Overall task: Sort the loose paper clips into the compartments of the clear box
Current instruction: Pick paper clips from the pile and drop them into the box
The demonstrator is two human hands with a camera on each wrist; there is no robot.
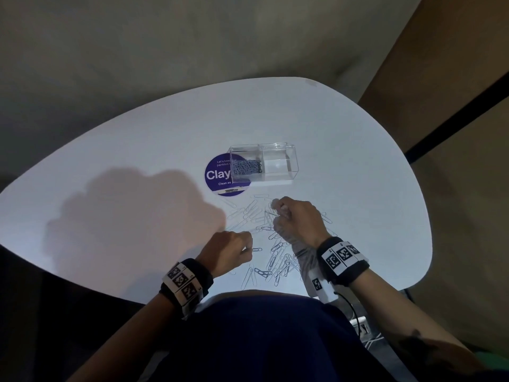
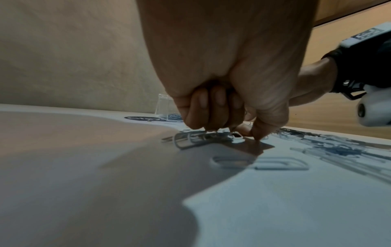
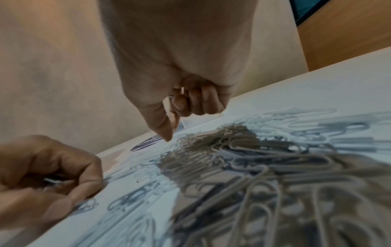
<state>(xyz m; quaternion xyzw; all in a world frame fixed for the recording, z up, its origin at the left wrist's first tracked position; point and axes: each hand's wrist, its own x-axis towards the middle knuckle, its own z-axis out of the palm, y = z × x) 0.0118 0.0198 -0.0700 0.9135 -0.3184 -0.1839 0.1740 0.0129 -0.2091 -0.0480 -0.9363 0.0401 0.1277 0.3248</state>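
On a white table (image 1: pixel 358 166), a clear box (image 1: pixel 264 164) sits at 12 o'clock (left compartment already stocked), within reach of the loose paper clips (image 1: pixel 275 260); left hand (image 1: pixel 228 252) and right hand (image 1: pixel 296 219) each pinch clips, fingers curled.

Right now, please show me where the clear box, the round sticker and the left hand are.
clear box (image 1: pixel 279 164): head view, empty right compartment.
round sticker (image 1: pixel 217 175): head view, purple face left of the box.
left hand (image 1: pixel 227 250): head view, back of the hand.
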